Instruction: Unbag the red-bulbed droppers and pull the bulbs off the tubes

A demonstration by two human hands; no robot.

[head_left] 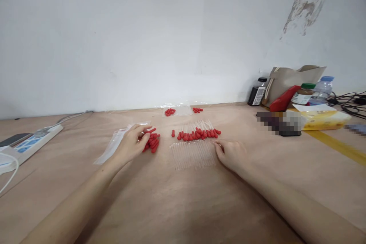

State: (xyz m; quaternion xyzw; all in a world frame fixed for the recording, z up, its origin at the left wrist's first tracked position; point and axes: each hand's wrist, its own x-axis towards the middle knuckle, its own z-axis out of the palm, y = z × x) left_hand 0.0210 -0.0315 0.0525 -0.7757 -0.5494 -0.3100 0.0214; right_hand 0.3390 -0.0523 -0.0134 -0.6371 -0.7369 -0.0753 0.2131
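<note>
At the left, my left hand (133, 141) is closed, its fingertips pinching a red rubber dropper bulb (151, 130). Under and beside them lies a pile of loose red bulbs (154, 145). My right hand (231, 152) pinches the end of a thin clear glass tube, hard to make out, at the right edge of a row of bare glass tubes (193, 154). Just beyond that row lie several glass droppers (197, 126) with red bulbs (186, 137) fitted on their near ends. A single red bulb (173, 133) sits left of them.
Against the wall lies a clear bag (183, 110) with red bulbs at both sides. A flat plastic bag (110, 150) is under my left hand's side. A power strip (37, 145) and phone (14, 140) are far left. Bottles (257, 93) and a yellow tissue pack (326, 119) stand right.
</note>
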